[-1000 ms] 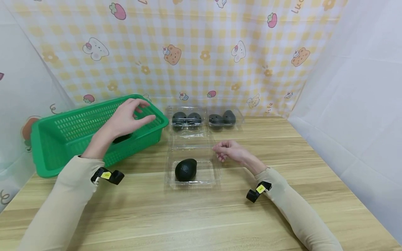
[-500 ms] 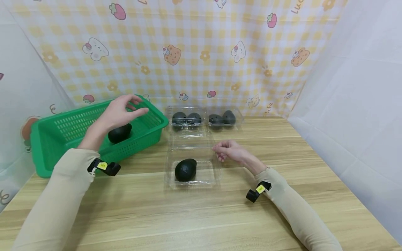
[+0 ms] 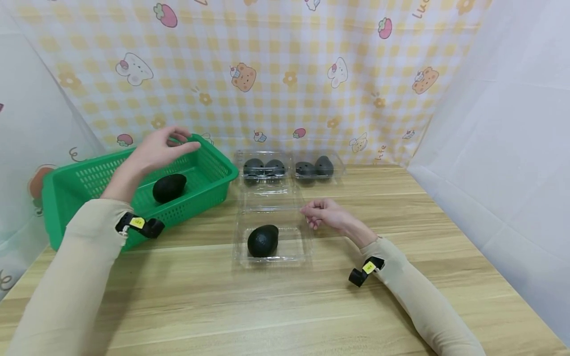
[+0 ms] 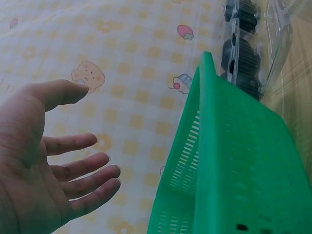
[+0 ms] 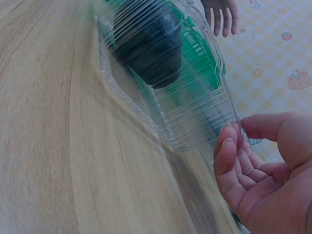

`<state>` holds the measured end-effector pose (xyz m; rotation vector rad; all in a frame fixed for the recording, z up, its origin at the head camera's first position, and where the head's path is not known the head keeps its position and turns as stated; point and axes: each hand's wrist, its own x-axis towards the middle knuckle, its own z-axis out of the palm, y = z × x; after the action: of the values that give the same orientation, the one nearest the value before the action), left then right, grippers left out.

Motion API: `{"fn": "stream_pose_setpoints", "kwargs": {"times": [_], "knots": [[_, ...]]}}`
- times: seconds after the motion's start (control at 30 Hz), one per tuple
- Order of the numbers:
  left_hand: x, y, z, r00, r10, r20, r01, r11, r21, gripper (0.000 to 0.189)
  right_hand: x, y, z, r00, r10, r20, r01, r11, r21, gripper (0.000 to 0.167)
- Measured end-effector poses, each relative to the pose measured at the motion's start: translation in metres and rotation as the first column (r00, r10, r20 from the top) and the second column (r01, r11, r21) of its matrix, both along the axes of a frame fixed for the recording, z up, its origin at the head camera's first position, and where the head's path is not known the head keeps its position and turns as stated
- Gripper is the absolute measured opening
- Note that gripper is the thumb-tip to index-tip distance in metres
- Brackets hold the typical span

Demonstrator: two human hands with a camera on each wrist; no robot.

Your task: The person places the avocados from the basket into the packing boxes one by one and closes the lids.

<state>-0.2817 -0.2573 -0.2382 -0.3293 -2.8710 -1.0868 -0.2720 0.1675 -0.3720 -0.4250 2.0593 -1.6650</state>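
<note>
In the head view my left hand (image 3: 156, 149) hovers over the green plastic basket (image 3: 200, 203), its fingers loosely extended and holding nothing. Below it, a dark avocado (image 3: 169, 188) lies inside the basket. The left wrist view shows the same bare palm beside the basket's wall (image 4: 253, 156). My right hand (image 3: 329, 216) pinches the right edge of an opened clear plastic clamshell box (image 3: 290, 241) between thumb and fingers. One avocado (image 3: 263, 241) sits in the left half of that box's near tray. Through the ribbed plastic, the right wrist view shows this avocado (image 5: 151, 51).
Behind the opened box stand two closed clear clamshells, a left one (image 3: 262, 157) and a right one (image 3: 340, 165), each with two avocados. A checked cloth (image 3: 285, 99) hangs behind the wooden table (image 3: 285, 311). White curtains border both sides.
My left hand has moved left and up over the basket, bringing the avocado in it into full view. The right hand stays at the box's edge.
</note>
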Motion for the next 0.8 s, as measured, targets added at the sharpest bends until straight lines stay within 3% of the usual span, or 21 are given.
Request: {"fn": "stream_pose_setpoints", "kwargs": {"times": [0.3,0.8], "knots": [[-0.006,-0.018,0.009,0.999,0.019,0.032,-0.018,1.0,-0.014,0.077,-0.002,0.0,-0.003,1.0,-0.001,0.0,0.001,1.0,0.002,0.024],[-0.017,-0.041,-0.003,0.999,0.032,0.028,-0.031,0.999,-0.044,0.075,0.0,0.0,0.0,1.0,-0.015,0.01,0.014,1.0,0.019,0.022]]}}
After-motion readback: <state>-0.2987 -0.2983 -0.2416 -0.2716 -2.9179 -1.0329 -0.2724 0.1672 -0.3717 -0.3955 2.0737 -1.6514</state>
